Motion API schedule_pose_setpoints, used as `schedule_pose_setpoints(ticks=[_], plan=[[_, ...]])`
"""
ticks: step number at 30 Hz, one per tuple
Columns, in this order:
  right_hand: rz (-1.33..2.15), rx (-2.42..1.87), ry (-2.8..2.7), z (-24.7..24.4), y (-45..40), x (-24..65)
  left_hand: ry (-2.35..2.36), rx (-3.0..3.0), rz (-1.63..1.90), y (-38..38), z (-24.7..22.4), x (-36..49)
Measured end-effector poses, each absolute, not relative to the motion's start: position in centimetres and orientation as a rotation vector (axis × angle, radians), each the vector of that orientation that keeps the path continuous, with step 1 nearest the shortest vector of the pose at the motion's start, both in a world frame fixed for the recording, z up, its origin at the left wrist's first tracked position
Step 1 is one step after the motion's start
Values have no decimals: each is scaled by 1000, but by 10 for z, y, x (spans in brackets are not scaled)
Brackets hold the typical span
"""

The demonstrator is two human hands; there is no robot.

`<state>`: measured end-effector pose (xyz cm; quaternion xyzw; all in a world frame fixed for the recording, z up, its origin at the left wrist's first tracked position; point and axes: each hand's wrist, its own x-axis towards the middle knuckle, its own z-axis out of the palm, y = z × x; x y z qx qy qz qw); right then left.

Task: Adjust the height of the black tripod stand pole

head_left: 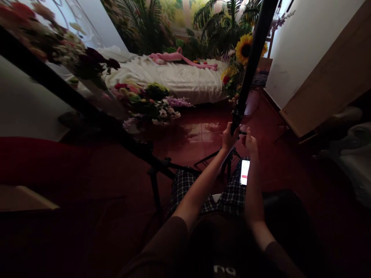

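Observation:
A black tripod stand [251, 65] rises between my knees, its pole leaning up to the right. My left hand [228, 138] is wrapped round this pole just below a dark clamp [238, 112]. Close beside it, at the right of the pole, my right hand [249, 142] has its fingers curled at a small black knob [242, 133] that sticks out from the stand. Its fingertips are dim and partly hidden. Under my right forearm, a phone [245, 172] with a lit white screen lies on my checked trouser leg.
Another black pole [116, 129] crosses the left side diagonally. Ahead, artificial flowers [156, 104] stand before a bed with a white cover [185, 83], on which a pink plush toy [174, 58] lies. Sunflowers [244, 49] are behind the stand. A wooden panel [321, 85] leans at right.

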<state>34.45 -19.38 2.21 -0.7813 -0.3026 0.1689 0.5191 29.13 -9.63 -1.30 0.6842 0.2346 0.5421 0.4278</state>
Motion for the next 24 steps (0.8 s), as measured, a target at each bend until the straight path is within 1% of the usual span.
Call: schedule_pose_setpoints(ticks=[2,5,9,13,17,20,24], plan=[[544,-1862,-613,29,-193,349,606,1705,1361,-97,-13,292],[603,-1772,-509,36,-192,351,629,1707,1377,-98,-12,292],[587,-1725,-596,42,-197,357,615,1705,1386,-98,-12,292],[755,-1717,-637,50,-202,367,624,1687,1385,-99,-11,292],[812,-1644,-691,55,-204,371,646,1683,1374,-102,-8,291],[752,-1597,-782,52,-207,370,657,1685,1377,-102,-7,291],[491,-1597,-970,44,-211,373,658,1678,1369,-102,-8,291]])
